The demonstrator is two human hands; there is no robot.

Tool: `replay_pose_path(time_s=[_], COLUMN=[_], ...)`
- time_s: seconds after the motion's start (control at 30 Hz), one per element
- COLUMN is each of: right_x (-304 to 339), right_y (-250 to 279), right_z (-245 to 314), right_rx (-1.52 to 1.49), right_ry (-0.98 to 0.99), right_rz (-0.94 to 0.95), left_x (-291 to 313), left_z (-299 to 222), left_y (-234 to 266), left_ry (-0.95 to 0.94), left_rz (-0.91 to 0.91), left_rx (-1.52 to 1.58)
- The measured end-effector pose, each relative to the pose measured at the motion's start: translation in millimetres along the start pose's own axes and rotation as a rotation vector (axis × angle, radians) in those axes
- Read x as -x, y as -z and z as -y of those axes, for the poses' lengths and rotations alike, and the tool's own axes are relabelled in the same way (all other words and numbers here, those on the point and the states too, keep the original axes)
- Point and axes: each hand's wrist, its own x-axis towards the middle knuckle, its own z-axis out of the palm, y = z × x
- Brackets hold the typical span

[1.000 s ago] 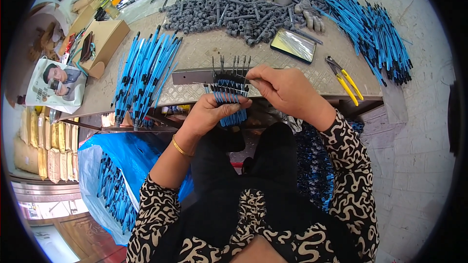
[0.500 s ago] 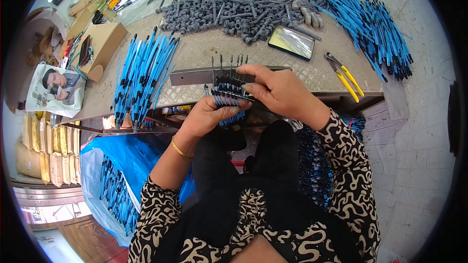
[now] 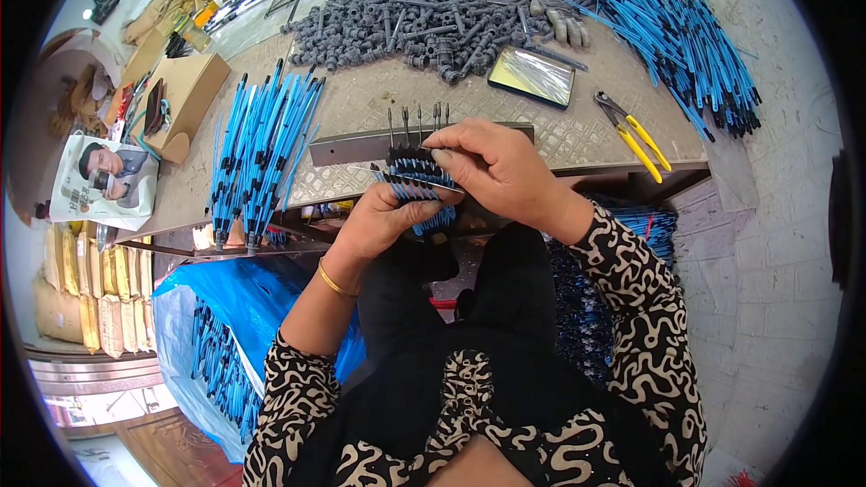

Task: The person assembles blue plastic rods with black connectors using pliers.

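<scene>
Two hands work at the near table point(image 3: 577, 140) edge. The left hand point(image 3: 390, 216) has its grip wrapped tight around one bundle of blue rods point(image 3: 424, 194) with black tips, too many to count. The right hand point(image 3: 494, 167) pinches one thin rod end just above that bundle, fingers closed. Just beyond the grip lies one grey metal bar point(image 3: 361, 146) with four upright pins. Left of the grip, one fan of blue rods point(image 3: 262, 149); far right, one larger heap point(image 3: 686, 36). One pair of yellow pliers point(image 3: 634, 131) lies right of the grip.
</scene>
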Motion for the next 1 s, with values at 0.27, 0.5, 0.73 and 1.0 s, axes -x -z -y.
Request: replay_pose_path(time_s=[0.27,0.5,0.73,1.0], right_x=[-7.9,-5.4,-3.2,-13.5], right_y=[15.0,6.2,-3.8,13.4], right_z=[7.4,6.4,2.7,18.4], right_rx=[0.122,0.002,-0.158,0.185], right_ry=[-0.011,-0.031,-0.098,-0.005], right_rz=[0.109,0.103,0.068,0.171], left_x=[0.6,1.8,3.4,3.4], left_z=[2.5,0.1,4.0,1.4], left_y=[-0.2,-0.4,4.0,2.0], left_ry=[0.005,-0.005,0.026,0.042], left_rz=[-0.005,0.005,-0.001,0.005], left_rx=[-0.048,-0.081,-0.086,-0.139])
